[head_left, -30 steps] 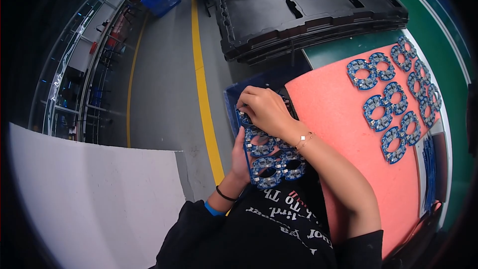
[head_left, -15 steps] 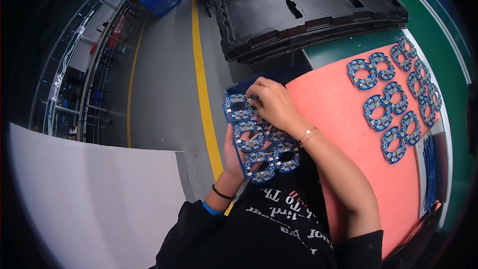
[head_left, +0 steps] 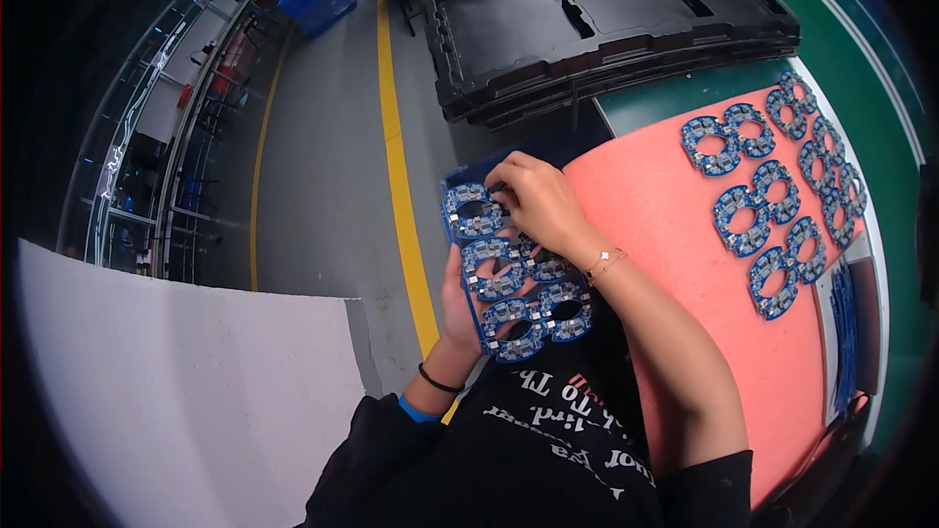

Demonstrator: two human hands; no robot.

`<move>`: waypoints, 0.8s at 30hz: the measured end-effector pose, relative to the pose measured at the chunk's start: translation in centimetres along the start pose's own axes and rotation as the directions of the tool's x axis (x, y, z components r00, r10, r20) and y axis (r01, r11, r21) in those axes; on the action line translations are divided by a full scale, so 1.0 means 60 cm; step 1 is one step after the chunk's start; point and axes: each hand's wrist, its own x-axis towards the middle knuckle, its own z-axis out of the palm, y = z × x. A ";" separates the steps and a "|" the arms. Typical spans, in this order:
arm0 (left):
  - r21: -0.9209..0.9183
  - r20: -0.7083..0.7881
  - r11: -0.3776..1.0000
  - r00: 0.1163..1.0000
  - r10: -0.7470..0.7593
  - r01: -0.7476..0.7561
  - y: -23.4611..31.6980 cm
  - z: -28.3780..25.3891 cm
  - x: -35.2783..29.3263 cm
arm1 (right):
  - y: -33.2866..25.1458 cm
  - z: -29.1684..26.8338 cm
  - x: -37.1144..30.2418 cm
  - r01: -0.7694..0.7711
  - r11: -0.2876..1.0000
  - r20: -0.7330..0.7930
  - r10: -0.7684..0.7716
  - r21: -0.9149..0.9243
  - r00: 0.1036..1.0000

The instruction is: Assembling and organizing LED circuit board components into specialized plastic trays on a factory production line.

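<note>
A blue circuit board panel (head_left: pixel 515 327), made of several ring-shaped boards with large round holes, is held up in front of my body. My left hand (head_left: pixel 455 305) supports it from beneath and along its left edge; most of those fingers are behind the panel. My right hand (head_left: pixel 533 198) bends over the panel's far end, thumb and fingertips pinched at the upper ring's right side. Whether anything small lies between those fingertips is hidden. Part of the panel's right side is covered by the right hand.
To the right, a pink foam mat (head_left: pixel 646 225) carries several blue ring-pair boards (head_left: pixel 756 207). Black plastic trays (head_left: pixel 616 20) are stacked beyond it. A white surface (head_left: pixel 196 372) lies at the lower left, and blue bins (head_left: pixel 318 0) stand on the far floor.
The panel and both hands have shifted very slightly to the right. The right hand keeps its pinch at the far end, and the boards on the mat stay where they were.
</note>
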 end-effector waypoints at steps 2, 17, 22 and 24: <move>-0.007 0.025 1.000 1.000 -0.014 0.014 0.001 -0.013 0.001 | -0.003 -0.003 0.000 -0.013 1.000 0.040 0.014 -0.027 0.999; -0.093 -0.013 0.995 1.000 -0.028 0.027 -0.004 -0.005 -0.001 | -0.036 -0.003 0.001 0.114 0.993 -0.071 -0.112 0.026 0.991; -0.070 -0.031 0.997 0.999 -0.039 0.037 -0.013 -0.020 0.003 | -0.037 0.010 -0.011 0.193 0.972 0.134 -0.210 0.132 0.968; 0.063 -0.044 0.997 0.998 -0.039 0.042 -0.015 -0.020 0.001 | -0.041 0.009 -0.010 0.048 0.994 0.175 -0.065 0.101 0.982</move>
